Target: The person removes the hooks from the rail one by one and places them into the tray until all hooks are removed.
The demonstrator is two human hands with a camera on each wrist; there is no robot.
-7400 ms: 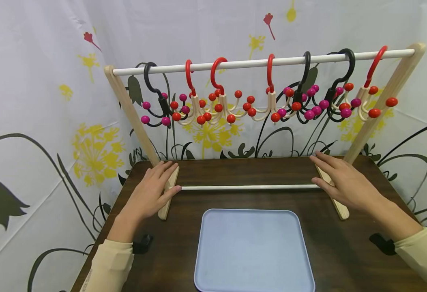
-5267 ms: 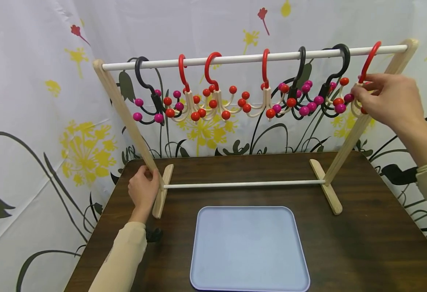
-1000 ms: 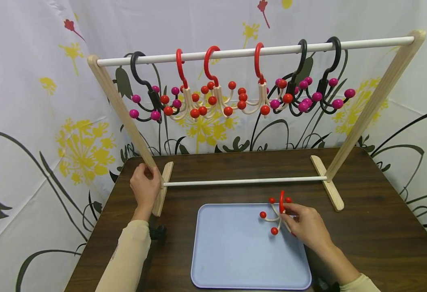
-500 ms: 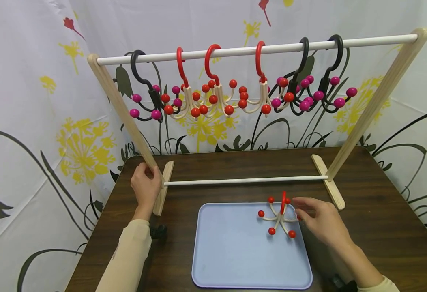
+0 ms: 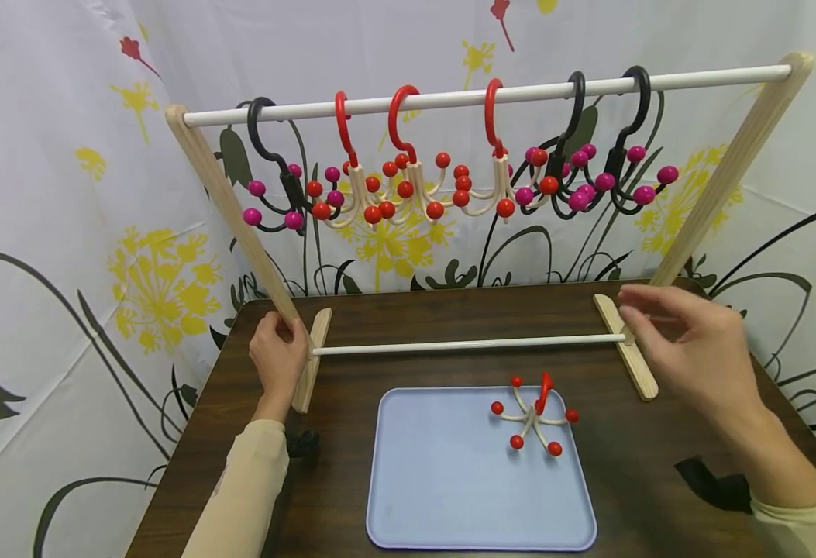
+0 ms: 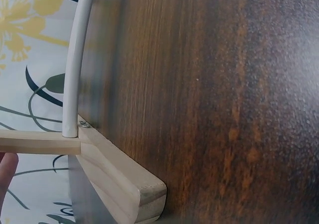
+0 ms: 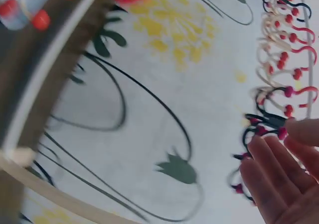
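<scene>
My left hand (image 5: 278, 355) grips the left wooden upright (image 5: 254, 252) of a garment rack near its foot; one fingertip shows against this post in the left wrist view. Beyond the tray's right side, my right hand (image 5: 700, 349) is in the air before the rack's right foot, fingers loosely bent with nothing in them. A cream multi-arm hanger (image 5: 533, 415) with red ball tips and a red hook sits at the tray's (image 5: 449, 480) back right corner, hook up. From the white top rail (image 5: 449, 101) hang several more hangers, including a red-hooked one (image 5: 501, 174) and a black one (image 5: 613, 163) with magenta balls.
The rack's white lower bar (image 5: 463, 345) runs behind the tray, just above the dark wooden table (image 5: 338, 480). Its right foot (image 5: 634, 364) lies close to my right hand. A flower-patterned curtain (image 5: 136, 155) hangs behind.
My left hand has taken hold of the upright. My right hand took the rightmost red-hooked hanger off the rail, set it on the tray, let go and moved up and right.
</scene>
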